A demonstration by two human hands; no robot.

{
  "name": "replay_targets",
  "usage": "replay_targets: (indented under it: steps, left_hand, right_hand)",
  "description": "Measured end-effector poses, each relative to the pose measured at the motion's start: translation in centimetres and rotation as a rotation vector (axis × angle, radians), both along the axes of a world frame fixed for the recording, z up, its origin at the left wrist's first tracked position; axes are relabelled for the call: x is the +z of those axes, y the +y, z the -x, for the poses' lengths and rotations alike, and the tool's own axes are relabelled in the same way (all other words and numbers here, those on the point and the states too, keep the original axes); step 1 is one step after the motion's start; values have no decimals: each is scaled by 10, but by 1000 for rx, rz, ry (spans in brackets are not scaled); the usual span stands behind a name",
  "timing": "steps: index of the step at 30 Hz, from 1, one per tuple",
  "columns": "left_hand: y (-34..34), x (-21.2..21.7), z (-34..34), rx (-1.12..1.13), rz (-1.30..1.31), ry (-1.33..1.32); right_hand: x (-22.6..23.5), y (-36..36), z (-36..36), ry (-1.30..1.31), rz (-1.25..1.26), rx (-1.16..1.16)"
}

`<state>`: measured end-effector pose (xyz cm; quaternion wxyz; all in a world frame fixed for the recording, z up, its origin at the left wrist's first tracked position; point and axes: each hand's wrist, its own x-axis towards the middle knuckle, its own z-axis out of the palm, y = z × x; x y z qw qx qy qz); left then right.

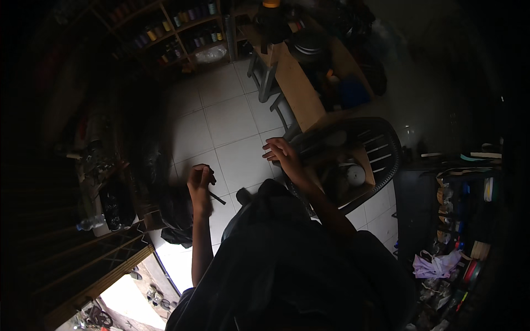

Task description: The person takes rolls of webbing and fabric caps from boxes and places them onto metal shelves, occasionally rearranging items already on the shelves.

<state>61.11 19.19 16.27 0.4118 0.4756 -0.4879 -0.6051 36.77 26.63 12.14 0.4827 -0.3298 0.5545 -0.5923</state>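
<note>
My left hand (pixel 200 177) is held over the tiled floor with its fingers curled closed. A short, thin dark stick-like thing (pixel 218 198) pokes out below the fingers, and its kind is too dark to make out. My right hand (pixel 280 151) is to the right, fingers spread, holding nothing. Beside that hand is a dark plastic chair (pixel 395 144) with a slatted part. On the chair sits an open cardboard box (pixel 371 160) with a round grey thing (pixel 355 175) inside.
Ahead on the right stands a wooden table (pixel 298 88) with grey stool legs (pixel 267 83) beside it. Shelves (pixel 175 34) at the back hold several thread spools. Black bags (pixel 175 212) lie at the left. On the right a dark shelf carries a lilac plastic bag (pixel 436 265).
</note>
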Motion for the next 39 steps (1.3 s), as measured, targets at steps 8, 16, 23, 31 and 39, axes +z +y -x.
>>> replay_targets:
  steps: [8,16,23,31,39]
  left_hand:
    - [-105,-22,87,-163,-33,217]
    - [-200,-31,193,-311,-92,185]
    - [-248,-17,327,-567,-70,27]
    - [-323,-41,469,-794,362,-225]
    - [-389,-82,582,-994,351,-267]
  right_hand:
    - [-16,-41,60,-104,-7,-321]
    - [-30,-105,174,-65,-28,-556]
    - [-47,-135,262,-212,-132,-724]
    - [-56,-155,287,-358,-247,-838]
    - [-53,-259,341,9,-312,-1017]
